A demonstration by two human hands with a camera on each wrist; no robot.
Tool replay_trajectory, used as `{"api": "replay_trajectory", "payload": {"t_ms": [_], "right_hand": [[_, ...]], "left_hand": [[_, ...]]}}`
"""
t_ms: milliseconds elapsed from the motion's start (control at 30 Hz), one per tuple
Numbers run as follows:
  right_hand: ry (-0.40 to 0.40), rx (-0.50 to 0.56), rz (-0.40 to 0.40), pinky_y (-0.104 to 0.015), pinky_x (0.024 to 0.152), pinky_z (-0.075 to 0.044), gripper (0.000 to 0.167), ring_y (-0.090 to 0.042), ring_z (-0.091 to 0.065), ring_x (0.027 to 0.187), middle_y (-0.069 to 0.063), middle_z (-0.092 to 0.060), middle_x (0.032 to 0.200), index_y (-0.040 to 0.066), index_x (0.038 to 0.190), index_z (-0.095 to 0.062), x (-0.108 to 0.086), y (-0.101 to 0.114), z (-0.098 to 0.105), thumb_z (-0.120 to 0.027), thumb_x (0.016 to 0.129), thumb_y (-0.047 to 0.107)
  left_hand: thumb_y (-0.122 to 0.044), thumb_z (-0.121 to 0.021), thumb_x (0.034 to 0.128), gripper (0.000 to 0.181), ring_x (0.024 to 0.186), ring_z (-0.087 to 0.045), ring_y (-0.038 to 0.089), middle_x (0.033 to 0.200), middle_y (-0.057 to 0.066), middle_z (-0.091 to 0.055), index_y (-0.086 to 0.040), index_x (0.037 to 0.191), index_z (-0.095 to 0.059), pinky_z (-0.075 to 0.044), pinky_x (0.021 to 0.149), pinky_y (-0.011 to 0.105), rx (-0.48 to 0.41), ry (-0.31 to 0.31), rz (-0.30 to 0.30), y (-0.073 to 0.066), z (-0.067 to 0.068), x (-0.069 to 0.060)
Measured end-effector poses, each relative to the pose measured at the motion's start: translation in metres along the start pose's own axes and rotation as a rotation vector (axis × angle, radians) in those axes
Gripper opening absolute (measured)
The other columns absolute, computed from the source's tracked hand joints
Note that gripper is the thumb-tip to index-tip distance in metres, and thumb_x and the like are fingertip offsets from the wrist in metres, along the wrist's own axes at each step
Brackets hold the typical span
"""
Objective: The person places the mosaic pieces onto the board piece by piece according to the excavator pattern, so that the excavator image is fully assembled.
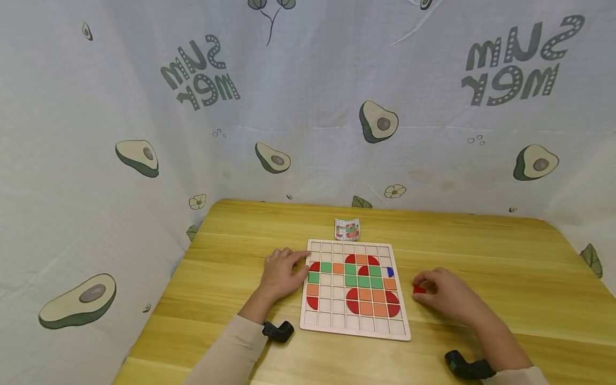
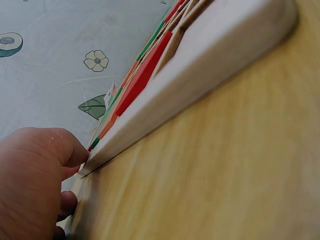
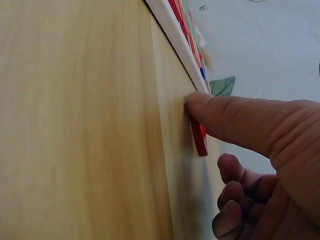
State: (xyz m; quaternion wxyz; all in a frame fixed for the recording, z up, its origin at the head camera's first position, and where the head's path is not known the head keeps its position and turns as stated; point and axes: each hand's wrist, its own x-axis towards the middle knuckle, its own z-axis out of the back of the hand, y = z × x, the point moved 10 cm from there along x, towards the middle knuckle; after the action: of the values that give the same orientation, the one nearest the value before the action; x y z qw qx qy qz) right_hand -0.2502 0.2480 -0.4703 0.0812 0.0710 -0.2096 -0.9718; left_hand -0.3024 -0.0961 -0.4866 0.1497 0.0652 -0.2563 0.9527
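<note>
A white grid board (image 1: 332, 321) lies on the table with red, green, orange and blue flat tiles set in some of its squares. My left hand (image 1: 280, 275) rests at the board's left edge, thumb and index finger touching the rim; the left wrist view shows the thumb against the board's side. Just right of the board, my right hand (image 1: 449, 294) pinches a red tile (image 3: 199, 135) between thumb and index finger, above the table. The other fingers of that hand are loosely curled. A lone blue tile (image 1: 390, 272) sits near the board's right edge.
A small curled card (image 1: 347, 229) printed with a coloured grid pattern stands behind the board. The wooden table (image 1: 481, 240) reaches back to a white curtain (image 1: 313, 107) with avocado prints. Black wrist cameras are strapped to both wrists.
</note>
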Motion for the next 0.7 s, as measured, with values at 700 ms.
{"api": "replay_trajectory", "payload": {"t_ms": [700], "right_hand": [[0.008, 0.084, 0.109, -0.024, 0.067, -0.042, 0.023, -0.011, -0.048, 0.079, 0.005, -0.057, 0.085, 0.016, 0.101, -0.072, -0.003, 0.039, -0.006, -0.079, 0.088, 0.035]], "left_hand": [[-0.039, -0.063, 0.0946, 0.038, 0.080, -0.038, 0.013, 0.083, -0.008, -0.051, -0.031, 0.131, -0.070, -0.026, 0.075, 0.031, 0.005, -0.005, 0.007, 0.000, -0.001, 0.000]]}}
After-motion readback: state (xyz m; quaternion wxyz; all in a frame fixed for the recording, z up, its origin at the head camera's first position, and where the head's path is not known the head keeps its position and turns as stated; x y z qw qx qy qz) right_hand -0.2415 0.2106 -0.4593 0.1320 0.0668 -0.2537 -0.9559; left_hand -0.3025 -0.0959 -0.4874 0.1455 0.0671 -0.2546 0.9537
